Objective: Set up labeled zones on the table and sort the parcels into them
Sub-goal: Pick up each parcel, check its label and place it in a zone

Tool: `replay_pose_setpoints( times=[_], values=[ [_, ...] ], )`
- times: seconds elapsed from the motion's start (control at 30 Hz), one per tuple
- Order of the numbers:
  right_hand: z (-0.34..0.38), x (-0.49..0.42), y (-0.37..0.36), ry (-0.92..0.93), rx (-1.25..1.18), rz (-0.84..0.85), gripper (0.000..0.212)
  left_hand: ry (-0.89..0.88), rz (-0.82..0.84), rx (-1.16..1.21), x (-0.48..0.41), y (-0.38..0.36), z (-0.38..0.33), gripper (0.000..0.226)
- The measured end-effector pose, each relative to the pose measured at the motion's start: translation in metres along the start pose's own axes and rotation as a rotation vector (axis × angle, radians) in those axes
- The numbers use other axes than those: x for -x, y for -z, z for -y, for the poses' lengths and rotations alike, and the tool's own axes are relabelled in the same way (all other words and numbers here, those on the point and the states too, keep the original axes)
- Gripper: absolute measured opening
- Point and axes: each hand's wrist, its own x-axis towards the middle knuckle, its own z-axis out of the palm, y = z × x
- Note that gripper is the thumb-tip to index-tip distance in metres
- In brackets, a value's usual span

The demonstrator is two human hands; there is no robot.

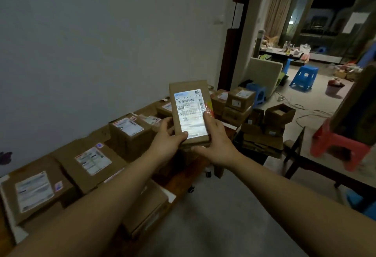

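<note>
Head view. A flat cardboard parcel (189, 87) is held upright in the air above the table (184, 172), its face turned toward the camera. The left hand (169, 137) grips the lower left corner, thumb curled onto the front face and fingers behind. The right hand (216, 140) holds the lower right side, thumb pressed on the edge of the white shipping label (188, 112) and fingers underneath. Neither hand is spread flat; both are closed round the parcel.

Along the wall a row of boxes (91, 161) fills the table, labels up, with a taller stack (239, 101) at the far end. More cartons (278, 114) sit on the floor beyond. No zone markers can be made out on the table in this dim light.

Step in hand, as judged: reading the label to choose a zone. To do it well, keep the parcel tilted so the glare leaves the printed code legible — the lower half of the label is washed out here — and slide the right thumb off the print. Support should stay at both lower corners until the reading is done. Placement then calls for a gap in the row; the near boxes lie close together, so the parcel is best lowered flat, label up, without nudging its neighbours out of their groups.
</note>
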Motion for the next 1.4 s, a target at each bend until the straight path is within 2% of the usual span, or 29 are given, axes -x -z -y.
replay_pose_setpoints(
  times=[0.2, 0.37, 0.6, 0.73, 1.17, 1.4],
  values=[
    [-0.043, -0.073, 0.038, 0.009, 0.152, 0.073, 0.086, 0.022, 0.022, -0.123, -0.083, -0.031, -0.005, 0.063],
    [-0.094, -0.124, 0.067, -0.028, 0.249, 0.170, 0.084, -0.003, 0.072, -0.226, -0.141, -0.071, -0.001, 0.054],
    [-0.190, -0.205, 0.119, -0.023, 0.292, 0.365, 0.084, 0.073, -0.002, -0.200, -0.215, -0.160, 0.014, 0.085],
    [-0.235, -0.238, 0.138, -0.008, 0.284, 0.479, 0.085, 0.140, -0.061, -0.246, -0.249, -0.200, 0.026, 0.088],
    [-0.317, -0.290, 0.103, 0.081, 0.309, 0.761, 0.084, 0.263, -0.177, -0.237, -0.287, -0.236, 0.078, 0.078],
    [-0.371, -0.314, 0.101, 0.174, 0.276, 0.872, 0.082, 0.409, -0.294, -0.219, -0.307, -0.284, 0.106, 0.074]
  ],
)
